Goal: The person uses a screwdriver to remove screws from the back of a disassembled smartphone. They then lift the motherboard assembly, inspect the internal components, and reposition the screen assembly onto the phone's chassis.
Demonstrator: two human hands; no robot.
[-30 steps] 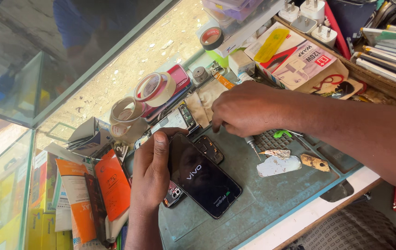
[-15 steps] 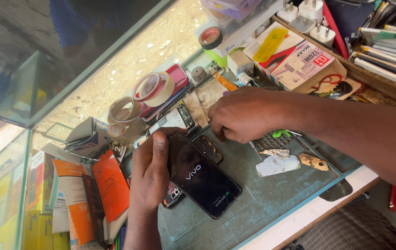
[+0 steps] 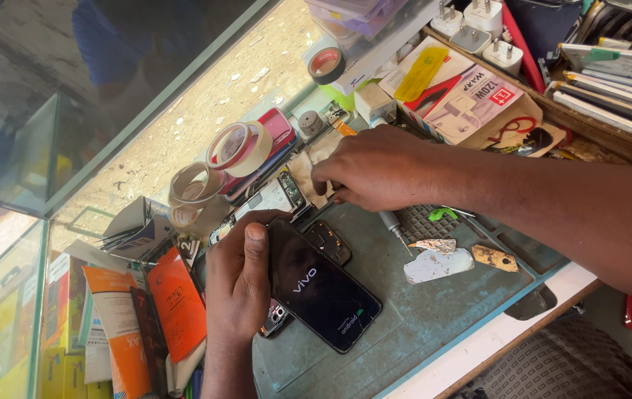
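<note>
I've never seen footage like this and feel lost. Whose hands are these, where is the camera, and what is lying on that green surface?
There is no machine: a person works with bare hands, and a camera on their head looks down. The left hand grips a black phone with a lit screen, lying on a green work mat. The right hand holds a small screwdriver, tip down, beside a beige cloth. Near the phone lie an opened phone frame, tape rolls and scraps of foil. A charger box sits behind.
</note>
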